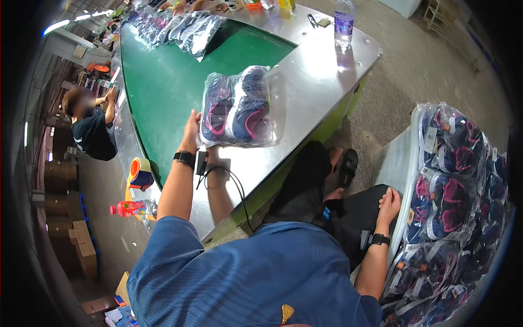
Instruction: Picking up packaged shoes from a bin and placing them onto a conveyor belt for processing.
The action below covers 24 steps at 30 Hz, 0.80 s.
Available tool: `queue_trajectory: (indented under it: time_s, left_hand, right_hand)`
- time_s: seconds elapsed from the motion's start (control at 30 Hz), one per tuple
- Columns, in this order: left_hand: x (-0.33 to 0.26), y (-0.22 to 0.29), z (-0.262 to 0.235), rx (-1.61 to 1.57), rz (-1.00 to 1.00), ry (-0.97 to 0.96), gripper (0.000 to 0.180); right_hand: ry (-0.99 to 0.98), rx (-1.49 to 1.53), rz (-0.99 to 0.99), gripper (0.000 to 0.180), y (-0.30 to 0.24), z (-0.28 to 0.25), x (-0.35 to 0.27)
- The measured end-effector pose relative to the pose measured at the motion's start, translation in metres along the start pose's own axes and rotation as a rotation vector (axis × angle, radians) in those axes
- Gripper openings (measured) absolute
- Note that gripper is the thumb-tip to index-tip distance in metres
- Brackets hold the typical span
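A pair of navy shoes with pink trim in a clear plastic bag (237,109) is over the metal tabletop, at the corner of the green surface. My left hand (191,129) grips the bag's left edge; part of the hand is hidden behind it. At the right, my right hand (388,204) has its fingers curled in, with nothing visible in them. It is beside the pale rim of a large bin (404,215). Inside the bin lie several bagged pairs of similar shoes (449,199).
More bagged shoes (188,30) lie on the green belt (239,49). A water bottle (344,23) stands at the table's far right corner. Tape rolls (140,172) and a red-labelled drink bottle (128,208) are at the left. Another person (93,131) works across the table.
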<state>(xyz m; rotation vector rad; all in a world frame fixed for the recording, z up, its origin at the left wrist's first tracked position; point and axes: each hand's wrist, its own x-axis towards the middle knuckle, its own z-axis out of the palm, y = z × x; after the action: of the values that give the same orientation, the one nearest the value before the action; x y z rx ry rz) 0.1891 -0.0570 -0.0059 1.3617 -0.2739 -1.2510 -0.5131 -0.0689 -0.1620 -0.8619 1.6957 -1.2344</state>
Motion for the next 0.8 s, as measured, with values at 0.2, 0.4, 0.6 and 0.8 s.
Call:
queue_trajectory:
  time_s: [0.2, 0.4, 0.6, 0.8]
  left_hand:
    - [-0.044, 0.013, 0.046, 0.1, 0.043, -0.112, 0.091]
    - [-0.05, 0.015, 0.081, 0.391, 0.232, -0.046, 0.098]
    - [-0.063, -0.004, 0.131, -0.028, 0.162, -0.287, 0.05]
    - [-0.099, -0.005, 0.161, 0.176, 0.134, -0.302, 0.07]
  right_hand:
    - [-0.029, -0.041, -0.009, 0.023, -0.006, 0.002, 0.002]
    - [-0.04, -0.036, 0.014, 0.021, -0.008, 0.006, -0.001]
    - [-0.098, -0.012, 0.092, 0.021, -0.042, 0.007, -0.033]
    - [-0.353, -0.203, -0.414, 0.023, -0.176, 0.028, -0.086]
